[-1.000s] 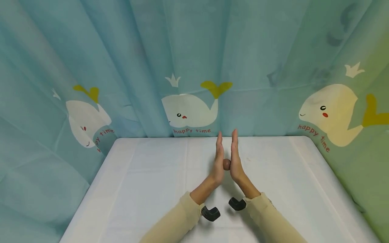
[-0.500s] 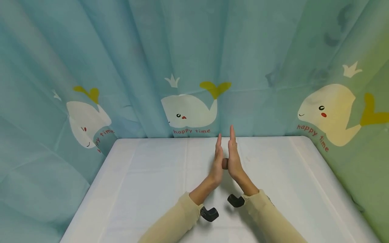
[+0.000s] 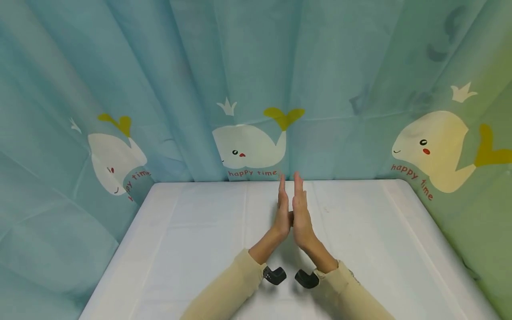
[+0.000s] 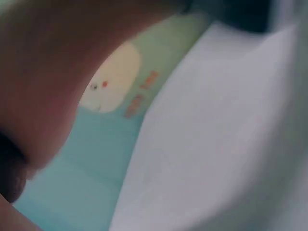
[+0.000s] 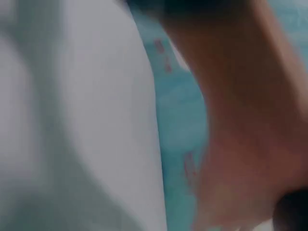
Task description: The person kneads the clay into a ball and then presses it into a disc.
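A small round brown ball is held between two upright palms in the head view, mostly covered by them. My left hand has its fingers straight and pointing away, its palm pressed to the ball's left side. Facing it, my right hand is flat too, with straight fingers, and touches the ball's right side. A narrow gap shows between the fingers of both hands. The left wrist view catches the dark ball at its left edge between blurred skin. In the right wrist view the ball sits dark at the lower right.
A white-covered table lies under the hands. Behind it and along the sides hangs a blue-green curtain with printed whales. A black wrist camera sits on the left cuff, another black camera on the right.
The right hand slid forward, then back toward the body, while the left edged forward. Both hands and the ball shifted left, and the palms now cover more of the ball.
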A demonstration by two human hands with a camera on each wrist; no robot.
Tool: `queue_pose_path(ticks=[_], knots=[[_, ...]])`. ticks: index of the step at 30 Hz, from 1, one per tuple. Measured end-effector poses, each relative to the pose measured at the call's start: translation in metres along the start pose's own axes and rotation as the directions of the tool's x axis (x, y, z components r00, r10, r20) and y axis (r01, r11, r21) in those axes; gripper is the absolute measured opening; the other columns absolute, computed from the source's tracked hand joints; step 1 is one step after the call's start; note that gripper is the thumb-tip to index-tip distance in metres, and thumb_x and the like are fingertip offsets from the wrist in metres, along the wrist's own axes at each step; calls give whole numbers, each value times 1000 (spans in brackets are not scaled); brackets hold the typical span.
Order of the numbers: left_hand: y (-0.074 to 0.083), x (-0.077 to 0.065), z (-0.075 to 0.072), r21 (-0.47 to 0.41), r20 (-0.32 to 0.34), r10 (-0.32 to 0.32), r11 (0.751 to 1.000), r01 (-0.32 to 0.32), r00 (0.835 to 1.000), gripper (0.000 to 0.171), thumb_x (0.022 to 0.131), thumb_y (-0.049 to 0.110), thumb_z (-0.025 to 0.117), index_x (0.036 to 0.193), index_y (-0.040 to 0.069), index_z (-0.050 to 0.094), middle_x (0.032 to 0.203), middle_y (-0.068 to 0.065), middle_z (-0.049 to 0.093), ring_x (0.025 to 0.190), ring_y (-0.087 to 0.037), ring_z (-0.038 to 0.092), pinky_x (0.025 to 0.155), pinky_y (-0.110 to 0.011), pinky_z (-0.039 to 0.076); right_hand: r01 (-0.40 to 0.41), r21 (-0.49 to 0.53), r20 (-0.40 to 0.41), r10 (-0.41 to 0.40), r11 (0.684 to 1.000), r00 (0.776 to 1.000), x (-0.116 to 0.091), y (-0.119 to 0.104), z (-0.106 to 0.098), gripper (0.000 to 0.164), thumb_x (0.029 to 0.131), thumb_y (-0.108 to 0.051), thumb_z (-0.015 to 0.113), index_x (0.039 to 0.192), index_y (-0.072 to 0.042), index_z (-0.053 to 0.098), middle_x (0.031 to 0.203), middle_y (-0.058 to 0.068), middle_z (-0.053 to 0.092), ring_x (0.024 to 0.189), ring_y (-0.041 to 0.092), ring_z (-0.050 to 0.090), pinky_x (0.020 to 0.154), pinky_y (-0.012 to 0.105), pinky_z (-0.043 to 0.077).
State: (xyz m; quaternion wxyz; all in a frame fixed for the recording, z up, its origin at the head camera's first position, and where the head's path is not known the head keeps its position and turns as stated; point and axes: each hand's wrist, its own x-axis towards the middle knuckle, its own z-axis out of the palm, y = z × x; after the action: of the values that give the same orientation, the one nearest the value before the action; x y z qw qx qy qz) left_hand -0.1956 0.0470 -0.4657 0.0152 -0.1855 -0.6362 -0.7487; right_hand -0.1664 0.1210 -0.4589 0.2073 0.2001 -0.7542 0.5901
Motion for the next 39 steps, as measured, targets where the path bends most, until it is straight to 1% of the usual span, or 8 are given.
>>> queue_pose_path(ticks=[1, 6, 8, 10, 14, 18, 28, 39], knots=[[0, -4, 2, 1, 12, -21, 1000, 20, 1000, 63, 112, 47, 4, 167, 18, -1, 173, -5, -1, 143, -22, 39, 116, -43, 28, -18, -16, -10, 18, 1000, 1000, 5, 4, -3, 62, 112, -40, 12, 167, -12, 4, 172, 13, 2, 158, 25, -7, 122, 55, -11], [17, -14, 5, -133, 56, -136, 981, 142, 989, 70, 106, 63, 5, 167, 29, -2, 173, -2, -1, 144, -23, 38, 117, -47, 26, -122, 5, -19, 122, 992, 992, 12, 28, -12, 57, 112, -36, 9, 167, -20, 0, 173, 5, -2, 157, 22, -8, 121, 54, -14], [26, -10, 2, -208, 48, -148, 966, 155, 988, 71, 106, 65, 10, 167, 29, -1, 173, -3, 0, 158, -20, 0, 124, -53, 0, -146, 48, -2, 146, 988, 989, 6, 32, -10, 57, 112, -34, 8, 167, -19, -1, 171, 12, 15, 156, 13, -7, 120, 55, -16], [32, -4, -2, -231, 35, -151, 961, 155, 988, 70, 106, 65, 12, 167, 31, 0, 173, -1, 2, 158, -20, 1, 124, -53, -2, -156, 95, 17, 155, 983, 988, -2, 30, -5, 57, 113, -34, 8, 167, -20, -1, 170, 12, 15, 149, 8, 26, 120, 56, -16], [29, 7, -8, -154, 7, -107, 982, 107, 994, 65, 109, 57, 9, 167, 29, 0, 173, 0, 0, 158, -23, 1, 124, -55, -1, -106, 135, 46, 100, 985, 994, -12, 12, 4, 58, 112, -38, 9, 167, -19, 1, 170, 8, 17, 143, 3, 34, 120, 57, -14], [20, 8, -5, -109, 33, -84, 990, 87, 996, 64, 110, 52, 4, 167, 23, -3, 173, -1, -3, 158, -25, -3, 123, -57, -2, -20, 60, 25, 18, 998, 1000, -4, -1, 3, 60, 112, -39, 14, 167, -17, 6, 173, 3, 4, 157, 16, -5, 121, 59, -10], [13, -14, 9, -127, 81, -145, 980, 154, 986, 65, 109, 55, 4, 167, 26, -3, 173, -2, -6, 158, -22, -5, 124, -54, -2, -145, 113, -21, 149, 983, 989, 23, 26, -21, 57, 112, -34, 18, 167, -24, 4, 173, -4, 0, 156, 15, -2, 123, 55, 0], [17, 2, -1, -105, 44, -91, 990, 95, 995, 62, 111, 47, 6, 167, 20, -2, 173, 0, -4, 158, -19, -5, 125, -50, -3, -212, 248, 63, 203, 945, 977, -7, 21, -4, 57, 113, -35, 13, 167, -23, 0, 172, -6, -3, 157, 15, -5, 122, 56, -3]])
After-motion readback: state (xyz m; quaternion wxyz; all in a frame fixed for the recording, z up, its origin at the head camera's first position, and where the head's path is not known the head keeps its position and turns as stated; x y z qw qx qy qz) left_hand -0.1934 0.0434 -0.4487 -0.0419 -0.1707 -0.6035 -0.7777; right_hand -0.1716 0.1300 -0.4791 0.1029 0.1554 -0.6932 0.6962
